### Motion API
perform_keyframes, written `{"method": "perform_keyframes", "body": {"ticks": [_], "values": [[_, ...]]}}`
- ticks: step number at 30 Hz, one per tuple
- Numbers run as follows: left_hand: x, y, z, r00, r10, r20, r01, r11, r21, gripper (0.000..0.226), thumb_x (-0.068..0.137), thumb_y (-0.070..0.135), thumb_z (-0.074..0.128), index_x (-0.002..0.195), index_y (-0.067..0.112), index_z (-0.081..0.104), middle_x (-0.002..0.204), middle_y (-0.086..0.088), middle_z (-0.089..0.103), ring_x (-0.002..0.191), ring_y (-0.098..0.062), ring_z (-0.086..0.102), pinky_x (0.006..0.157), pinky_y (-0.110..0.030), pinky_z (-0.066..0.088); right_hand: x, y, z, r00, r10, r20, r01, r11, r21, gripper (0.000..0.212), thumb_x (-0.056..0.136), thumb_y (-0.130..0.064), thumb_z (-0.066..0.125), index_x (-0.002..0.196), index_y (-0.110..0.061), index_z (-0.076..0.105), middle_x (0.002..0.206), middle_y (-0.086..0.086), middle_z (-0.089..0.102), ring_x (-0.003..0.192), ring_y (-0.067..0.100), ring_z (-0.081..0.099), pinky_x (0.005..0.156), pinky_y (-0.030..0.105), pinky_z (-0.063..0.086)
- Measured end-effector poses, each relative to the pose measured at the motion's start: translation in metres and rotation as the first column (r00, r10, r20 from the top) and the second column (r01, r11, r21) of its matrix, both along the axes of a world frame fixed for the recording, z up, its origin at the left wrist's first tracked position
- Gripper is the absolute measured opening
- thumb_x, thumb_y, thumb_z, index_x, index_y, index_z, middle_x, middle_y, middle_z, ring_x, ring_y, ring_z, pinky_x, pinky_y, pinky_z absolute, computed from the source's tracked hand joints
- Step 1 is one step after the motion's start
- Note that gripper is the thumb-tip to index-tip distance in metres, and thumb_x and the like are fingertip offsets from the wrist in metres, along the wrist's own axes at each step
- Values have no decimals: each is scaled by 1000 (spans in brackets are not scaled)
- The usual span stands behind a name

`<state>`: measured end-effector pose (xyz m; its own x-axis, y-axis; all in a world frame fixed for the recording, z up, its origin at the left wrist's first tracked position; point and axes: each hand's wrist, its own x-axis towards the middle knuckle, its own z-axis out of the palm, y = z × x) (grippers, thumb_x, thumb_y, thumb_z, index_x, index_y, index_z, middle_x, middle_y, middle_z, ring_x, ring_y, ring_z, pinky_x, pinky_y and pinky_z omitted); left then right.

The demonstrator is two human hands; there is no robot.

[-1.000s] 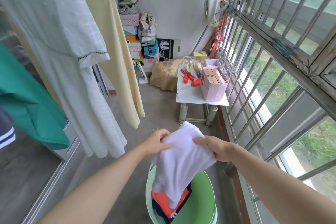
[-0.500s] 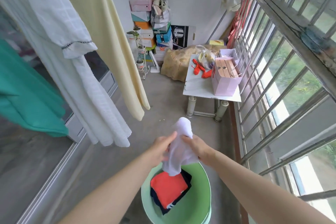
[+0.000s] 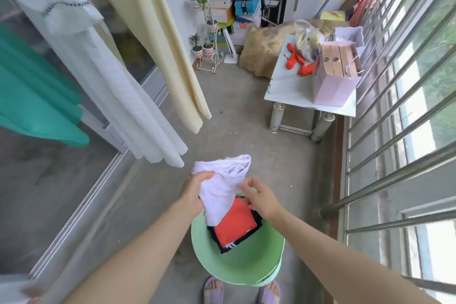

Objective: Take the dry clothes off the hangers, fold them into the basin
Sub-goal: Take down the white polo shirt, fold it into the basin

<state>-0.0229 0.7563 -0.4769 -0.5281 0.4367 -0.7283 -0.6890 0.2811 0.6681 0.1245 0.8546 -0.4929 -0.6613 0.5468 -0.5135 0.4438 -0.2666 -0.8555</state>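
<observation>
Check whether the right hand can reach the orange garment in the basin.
Probably yes: the right hand hovers just over the orange garment in the green basin, holding nothing. The white garment in the left hand covers only one corner.

Pink bag [image 3: 332, 86] on white table [image 3: 287, 90]

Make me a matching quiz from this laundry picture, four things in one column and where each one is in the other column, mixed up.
Things:
1. white garment
2. orange garment
3. pink bag
4. teal garment

Places:
A. standing on the small table
B. hanging at the left edge of the view
C. gripped by the left hand
D. lying in the green basin

Pairs: 1-C, 2-D, 3-A, 4-B
</observation>
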Motion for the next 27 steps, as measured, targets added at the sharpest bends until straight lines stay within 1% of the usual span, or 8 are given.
{"method": "perform_keyframes", "body": {"ticks": [3, 6, 9, 13, 15, 19, 23, 27], "values": [[-5, -14, 22, 991, -68, 112, 58, 994, 91, 26, 78, 16, 65, 100, 2, 67, 97, -16, 72, 89, -27, 69, 82, -36, 49, 7, 20, -27, 956, -197, 217, 242, 949, -203, 17, 95, -29, 50, 102, -14, 49, 98, 4, 52, 74, 14, 53, 58, 22, 39], [-19, -27, 33, 978, -103, 183, 60, 972, 227, 48, 60, 20, 81, 103, 3, 69, 105, -16, 70, 97, -29, 68, 82, -36, 54, 14, 28, -41, 894, -303, 329, 432, 777, -458, 40, 94, -44, 50, 120, -13, 50, 115, 10, 50, 95, 24, 53, 69, 29, 46], [-27, -32, 40, 978, -109, 180, 48, 949, 313, 28, 81, 30, 61, 84, 8, 77, 92, -12, 73, 85, -26, 71, 72, -34, 59, 13, 24, -54, 929, -247, 275, 369, 643, -671, 65, 87, -63, 47, 124, -10, 50, 123, 14, 55, 110, 33, 56, 88, 40, 48], [-34, -40, 27, 978, -93, 189, 40, 962, 270, 37, 85, 28, 47, 73, 10, 77, 81, -10, 73, 76, -25, 72, 66, -32, 59, -6, 13, -42, 962, -270, 48, 182, 499, -847, 75, 85, -75, 32, 113, -14, 67, 105, 12, 71, 85, 33, 70, 71, 39, 52], [-43, -49, 18, 976, -137, 168, 93, 965, 244, 23, 70, 29, 68, 76, 9, 77, 83, -11, 72, 80, -27, 71, 71, -32, 58, -18, 8, -30, 968, -246, -59, 72, 491, -868, 74, 84, -74, 34, 108, -15, 72, 110, 12, 70, 90, 32, 70, 78, 42, 52], [-60, -64, 7, 951, -245, 189, 193, 947, 257, 50, 31, 22, 92, 76, 8, 76, 81, -10, 72, 78, -25, 70, 70, -30, 58, -29, 5, -24, 948, -282, -149, 30, 544, -838, 56, 79, -47, 62, 124, -14, 58, 115, 12, 68, 101, 29, 67, 88, 44, 51], [-71, -63, 11, 960, -197, 201, 167, 973, 157, 15, 71, 25, 69, 74, 11, 75, 78, -8, 71, 76, -22, 69, 73, -28, 55, -29, 9, -16, 967, -235, -102, 53, 573, -818, 46, 84, -47, 53, 111, -13, 69, 110, 15, 69, 96, 30, 69, 90, 43, 46], [-71, -44, -6, 985, -136, -103, 127, 987, -94, 16, 85, 23, 59, 72, 16, 52, 66, -2, 55, 70, -18, 52, 57, -23, 44, -38, -2, -5, 986, -123, -113, -14, 614, -789, 46, 86, -44, 49, 96, -8, 76, 98, 17, 71, 86, 28, 70, 83, 36, 52]]}}
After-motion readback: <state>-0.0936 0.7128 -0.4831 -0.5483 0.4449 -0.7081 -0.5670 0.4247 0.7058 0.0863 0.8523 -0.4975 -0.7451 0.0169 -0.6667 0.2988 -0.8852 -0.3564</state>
